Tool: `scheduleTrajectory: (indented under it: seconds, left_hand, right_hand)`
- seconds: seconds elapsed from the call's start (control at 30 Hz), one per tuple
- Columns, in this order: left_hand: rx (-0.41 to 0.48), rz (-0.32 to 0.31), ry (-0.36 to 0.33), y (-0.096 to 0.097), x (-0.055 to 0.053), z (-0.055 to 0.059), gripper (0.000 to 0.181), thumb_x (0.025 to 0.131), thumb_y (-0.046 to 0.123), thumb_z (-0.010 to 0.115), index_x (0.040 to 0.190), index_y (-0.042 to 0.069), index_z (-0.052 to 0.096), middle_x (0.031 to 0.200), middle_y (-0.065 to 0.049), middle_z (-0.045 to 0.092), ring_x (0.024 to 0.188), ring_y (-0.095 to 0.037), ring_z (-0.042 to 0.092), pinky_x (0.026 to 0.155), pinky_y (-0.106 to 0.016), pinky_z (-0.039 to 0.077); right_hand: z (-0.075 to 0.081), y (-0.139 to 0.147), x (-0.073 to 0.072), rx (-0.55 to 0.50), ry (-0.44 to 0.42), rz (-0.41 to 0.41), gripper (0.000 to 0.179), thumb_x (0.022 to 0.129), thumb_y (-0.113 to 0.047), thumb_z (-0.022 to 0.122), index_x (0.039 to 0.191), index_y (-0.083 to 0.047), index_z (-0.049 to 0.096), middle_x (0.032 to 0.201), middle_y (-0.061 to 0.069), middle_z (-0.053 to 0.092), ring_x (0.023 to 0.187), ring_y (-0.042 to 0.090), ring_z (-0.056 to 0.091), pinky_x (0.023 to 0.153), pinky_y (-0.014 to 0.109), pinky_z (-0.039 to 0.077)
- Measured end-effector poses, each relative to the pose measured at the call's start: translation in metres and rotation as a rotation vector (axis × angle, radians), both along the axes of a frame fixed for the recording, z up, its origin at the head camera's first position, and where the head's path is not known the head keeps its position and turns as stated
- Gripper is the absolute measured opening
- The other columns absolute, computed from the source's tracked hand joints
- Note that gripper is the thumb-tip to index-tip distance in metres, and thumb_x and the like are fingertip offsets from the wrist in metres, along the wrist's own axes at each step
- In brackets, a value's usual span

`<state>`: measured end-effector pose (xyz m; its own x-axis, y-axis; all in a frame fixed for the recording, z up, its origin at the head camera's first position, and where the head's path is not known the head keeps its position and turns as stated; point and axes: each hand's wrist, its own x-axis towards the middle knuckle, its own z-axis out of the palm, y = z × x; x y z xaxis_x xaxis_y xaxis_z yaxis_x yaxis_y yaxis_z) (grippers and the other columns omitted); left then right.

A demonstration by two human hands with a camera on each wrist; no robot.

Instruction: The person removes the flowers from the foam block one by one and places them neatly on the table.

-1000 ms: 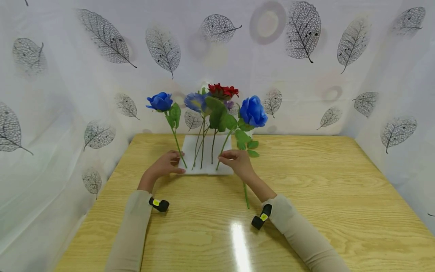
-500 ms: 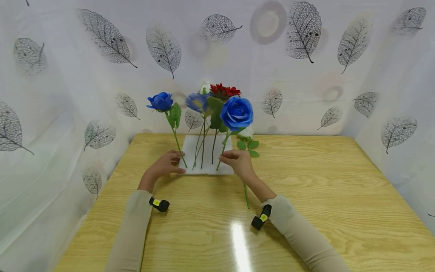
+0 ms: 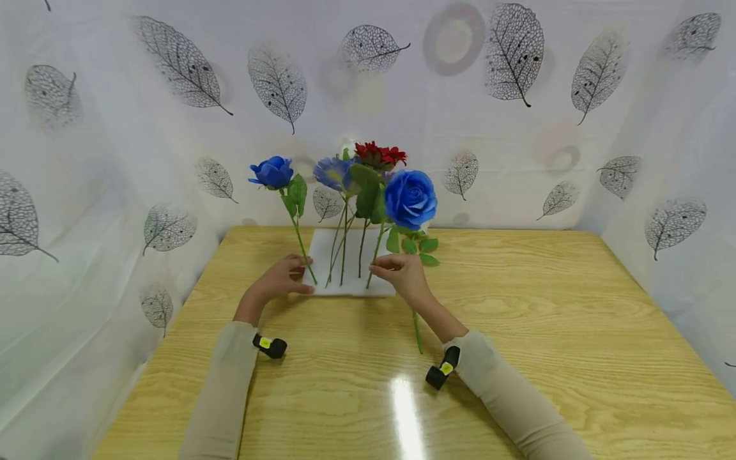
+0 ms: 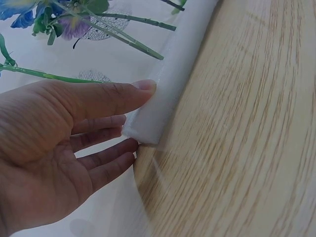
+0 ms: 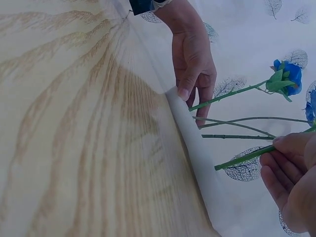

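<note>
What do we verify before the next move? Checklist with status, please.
1. Right grip pinching the right blue rose by its stem: ok.
2. Left grip touching the white base near its left front corner: ok.
3. That stem seated firmly in the base: cannot tell, depth hidden.
4. Left blue rose upright: not ok, leans left.
5. Nearby green stem clear of right grip: cannot tell, passes behind it in the head view.
</note>
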<state>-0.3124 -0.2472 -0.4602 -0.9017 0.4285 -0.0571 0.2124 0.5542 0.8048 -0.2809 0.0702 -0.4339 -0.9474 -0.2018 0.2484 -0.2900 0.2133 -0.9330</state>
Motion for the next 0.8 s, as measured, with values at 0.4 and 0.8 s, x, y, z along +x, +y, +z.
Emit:
scheduleTrajectory:
  seconds: [0.4, 0.8]
  left_hand:
    - [0.005, 0.001, -0.011, 0.000, 0.001, 0.001, 0.069, 0.089, 0.007, 0.078, 0.147, -0.011, 0.044, 0.149, -0.030, 0.041, 0.139, -0.053, 0.042, 0.118, -0.059, 0.041]
    - [-0.004, 0.002, -0.011, 0.001, 0.000, 0.000, 0.069, 0.090, 0.006, 0.077, 0.147, -0.012, 0.044, 0.149, -0.031, 0.040, 0.139, -0.053, 0.043, 0.119, -0.059, 0.039]
  right_hand:
    - [0.020, 0.000, 0.015, 0.028, -0.020, 0.036, 0.020, 0.094, -0.005, 0.072, 0.107, 0.010, 0.075, 0.104, 0.027, 0.075, 0.092, 0.031, 0.074, 0.076, 0.020, 0.060]
    - [-0.014, 0.003, -0.009, 0.032, 0.018, 0.030, 0.020, 0.094, -0.017, 0.075, 0.107, -0.002, 0.079, 0.104, 0.016, 0.078, 0.095, 0.023, 0.073, 0.083, 0.026, 0.062]
